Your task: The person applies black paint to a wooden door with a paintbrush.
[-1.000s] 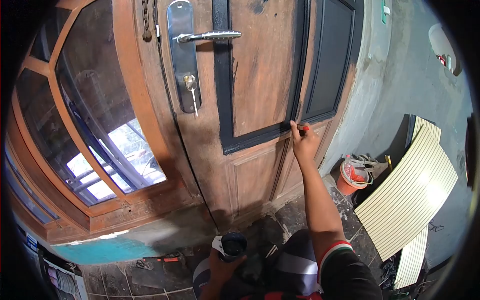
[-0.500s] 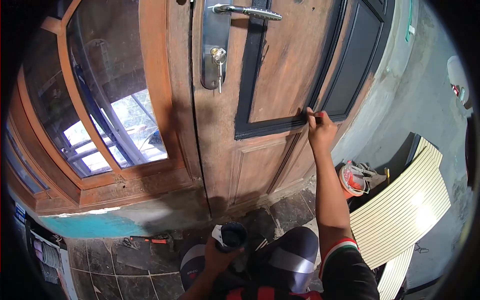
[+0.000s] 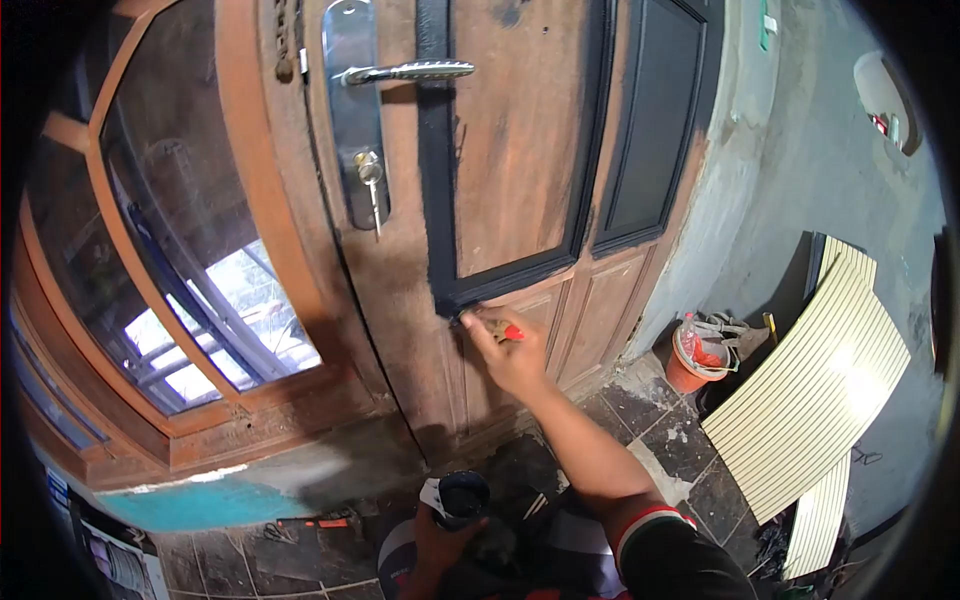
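My right hand [image 3: 522, 365] pinches a small paintbrush [image 3: 514, 332] with a red handle end. Its tip, mostly hidden by my fingers, is at the lower left corner of the black-painted moulding [image 3: 520, 272] on the wooden door [image 3: 510, 160]. Low in front of me, my left hand [image 3: 440, 545] grips a dark paint cup [image 3: 463, 498], tilted so its black inside shows. A torn white label clings to the cup's left side. The painted moulding frames a panel of bare brown wood, and a narrower panel [image 3: 655, 130] to the right is fully black.
A lever handle [image 3: 420, 70] juts from the door, with a key [image 3: 375, 205] in the lock below. Left is a wood-framed window [image 3: 240, 190]. An orange bucket [image 3: 690, 375] and striped cream panels [image 3: 810, 390] stand at right. Tools [image 3: 310, 524] lie on the dark tiles.
My right hand has moved the brush left and down along the lower moulding to its left corner. My view has shifted right. The cup remains in my left hand.
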Motion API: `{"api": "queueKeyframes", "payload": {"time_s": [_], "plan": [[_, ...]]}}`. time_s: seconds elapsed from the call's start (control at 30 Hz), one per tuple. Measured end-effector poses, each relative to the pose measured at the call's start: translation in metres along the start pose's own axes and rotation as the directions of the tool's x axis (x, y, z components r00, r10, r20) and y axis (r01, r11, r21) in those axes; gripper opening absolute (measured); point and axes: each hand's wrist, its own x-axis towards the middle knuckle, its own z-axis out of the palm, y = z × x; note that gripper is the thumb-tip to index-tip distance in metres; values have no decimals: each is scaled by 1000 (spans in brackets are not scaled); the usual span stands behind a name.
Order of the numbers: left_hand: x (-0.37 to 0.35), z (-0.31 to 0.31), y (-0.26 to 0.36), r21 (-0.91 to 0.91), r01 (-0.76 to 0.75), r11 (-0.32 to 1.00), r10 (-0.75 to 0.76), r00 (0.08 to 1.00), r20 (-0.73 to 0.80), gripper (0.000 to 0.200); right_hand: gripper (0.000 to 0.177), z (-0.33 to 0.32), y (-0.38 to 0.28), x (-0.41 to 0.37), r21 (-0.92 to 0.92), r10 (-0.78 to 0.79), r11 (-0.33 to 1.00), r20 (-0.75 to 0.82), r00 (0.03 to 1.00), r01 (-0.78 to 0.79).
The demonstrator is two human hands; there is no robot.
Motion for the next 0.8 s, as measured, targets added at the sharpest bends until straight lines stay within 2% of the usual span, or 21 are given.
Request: {"api": "queueKeyframes", "payload": {"time_s": [0.03, 0.13, 0.2, 0.27, 0.37, 0.4, 0.43, 0.47, 0.5, 0.53, 0.63, 0.67, 0.77, 0.8], "plan": [[0, 0, 3, 9, 6, 1000, -6, 1000, 4, 88, 29, 2, -2, -2, 107, 33, 994, 9, 999, -33], [-2, -4, 3, 36, -6, 999, 6, 1000, -1, 88, 32, -27, 28, 21, -87, 306, 944, -136, 942, -319], [-3, -8, 0, 51, -24, 998, 24, 1000, -9, 88, 30, -66, 64, 40, -144, 338, 916, -224, 914, -374], [-2, -10, -5, 65, -41, 997, 42, 999, -13, 89, 27, -79, 102, 50, -171, 48, 974, -472, 880, -145], [0, -9, 7, 99, -21, 995, 22, 1000, -4, 88, 24, -78, 88, 45, -444, -164, 895, -392, 905, -30], [1, -7, 5, 102, -19, 995, 19, 1000, -3, 88, 19, -67, 83, 35, -436, -182, 897, -226, 957, 68], [1, -5, 1, 107, -17, 994, 17, 1000, 0, 88, 16, -49, 69, 21, -488, -75, 872, -102, 992, 16], [2, -3, -1, 112, -15, 994, 14, 1000, 4, 88, 14, -32, 61, 13, -353, -234, 912, -28, 972, 210], [4, 0, 2, 78, -5, 997, 4, 1000, 11, 87, 15, -19, 48, 1, -300, -220, 927, 56, 974, 227], [5, 3, 7, 45, 5, 999, -6, 1000, 20, 87, 15, -11, 30, -1, -89, -285, 952, 95, 954, 293], [8, 10, 14, -20, 11, 1000, -10, 998, 55, 85, 10, -11, -5, 6, 205, -60, 978, 116, 991, 35], [10, 10, 14, -40, 9, 999, -6, 998, 66, 84, 15, -15, 8, 8, 188, 25, 981, 87, 996, -41], [9, 9, 5, 122, -51, 991, 46, 998, 47, 83, 16, -43, 66, 19, 115, 359, 928, -30, 933, -353], [10, 9, 6, 110, -60, 992, 54, 997, 57, 83, 15, -60, 71, 28, 64, 320, 947, -110, 941, -314]]}}
